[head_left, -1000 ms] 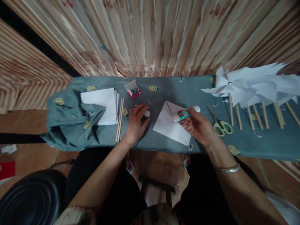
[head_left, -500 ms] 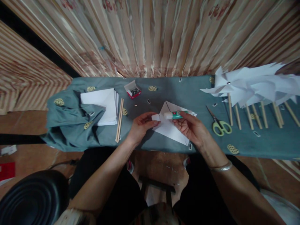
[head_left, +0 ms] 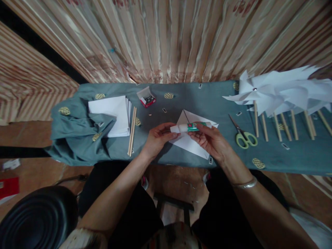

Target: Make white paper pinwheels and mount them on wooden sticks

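In the head view, my right hand [head_left: 209,136] grips a white-and-green glue stick [head_left: 192,127] held level, its white end pointing left. The fingers of my left hand [head_left: 159,136] are closed on a small white cap [head_left: 174,129], which meets the end of the glue stick. Below both hands a square sheet of white paper [head_left: 193,147] lies turned on the cloth, with dark diagonal lines running in from its corners. Part of the sheet is hidden by my hands.
Green-handled scissors [head_left: 246,139] lie right of the sheet. White paper pinwheels [head_left: 282,91] on wooden sticks fill the right side. To the left are stacked paper [head_left: 114,114], loose wooden sticks [head_left: 132,131] and a small open red box [head_left: 147,100] of metal pieces. A patterned green cloth [head_left: 181,93] covers the table.
The glue stick and the small white cap have come together; a gap between them has closed. My right hand has shifted slightly, while the paper stays in place.
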